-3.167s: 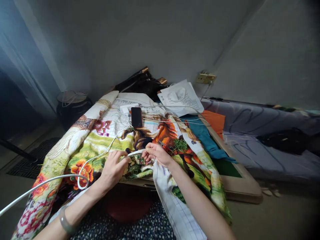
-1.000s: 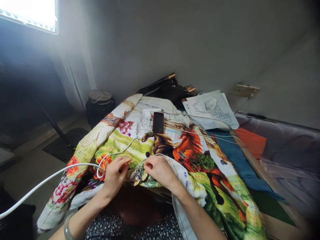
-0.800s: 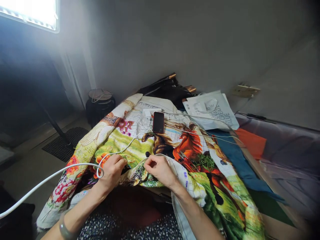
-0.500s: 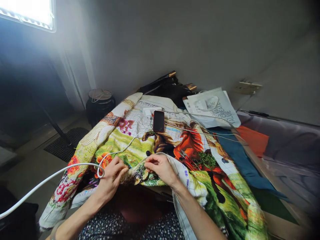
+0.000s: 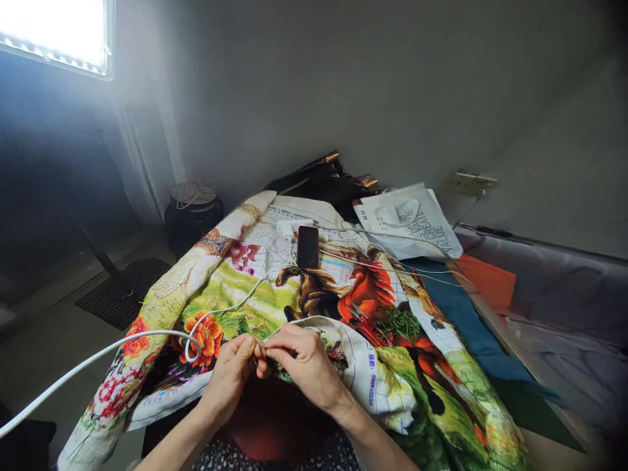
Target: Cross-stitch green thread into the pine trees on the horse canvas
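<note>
Pinched fingers [image 5: 290, 341] over rumpled, nubbly embroidered cloth [image 5: 272, 298]

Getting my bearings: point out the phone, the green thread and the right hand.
Phone [image 5: 308, 246], head view: dark screen.
Green thread [image 5: 403, 325], head view: middle of the tangle.
Right hand [image 5: 308, 366], head view: back of hand.

Your table [image 5: 544, 454] bore an embroidered cloth [image 5: 279, 297] toward twelve o'clock and teal fabric [image 5: 490, 347] around two o'clock.

White printed bag [image 5: 409, 226] left of wall socket [image 5: 473, 184]; dark-screened phone [image 5: 307, 247]; bright lamp [image 5: 52, 33] upper left
</note>
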Motion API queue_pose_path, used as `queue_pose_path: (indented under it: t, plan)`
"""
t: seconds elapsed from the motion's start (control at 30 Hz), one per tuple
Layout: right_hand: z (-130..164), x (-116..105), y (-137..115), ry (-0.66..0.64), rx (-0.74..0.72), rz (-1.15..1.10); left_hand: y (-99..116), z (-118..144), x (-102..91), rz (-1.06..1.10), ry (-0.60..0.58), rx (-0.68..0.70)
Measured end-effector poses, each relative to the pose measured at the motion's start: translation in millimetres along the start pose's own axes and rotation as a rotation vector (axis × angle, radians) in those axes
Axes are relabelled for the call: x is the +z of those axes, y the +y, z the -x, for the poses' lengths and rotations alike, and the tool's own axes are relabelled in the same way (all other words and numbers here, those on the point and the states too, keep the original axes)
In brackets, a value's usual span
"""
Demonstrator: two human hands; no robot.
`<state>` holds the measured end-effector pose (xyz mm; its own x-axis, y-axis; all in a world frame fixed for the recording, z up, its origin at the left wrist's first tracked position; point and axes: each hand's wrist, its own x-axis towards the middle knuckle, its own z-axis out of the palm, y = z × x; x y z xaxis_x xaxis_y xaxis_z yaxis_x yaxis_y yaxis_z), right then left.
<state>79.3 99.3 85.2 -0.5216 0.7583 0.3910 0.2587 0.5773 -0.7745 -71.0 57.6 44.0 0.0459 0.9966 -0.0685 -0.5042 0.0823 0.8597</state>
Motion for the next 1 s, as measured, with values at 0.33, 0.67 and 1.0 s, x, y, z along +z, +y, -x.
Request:
queue_pose_path:
  t: [0.33, 0.67, 1.0]
  plan:
    - [0.0, 4.8, -5.3, -0.029, 0.048, 0.140, -3.5, 2.8, -4.2, -0.015, -0.047, 0.023]
    - [1.3, 5.6, -2.7, -0.041, 0.004, 0.229, -5.1, 2.6, -4.9, -0.019, -0.056, 0.019]
    - [4.8, 8.8, -8.8, 0.018, -0.193, 0.502, -2.9, 1.6, -4.2, -0.087, -0.071, 0.035]
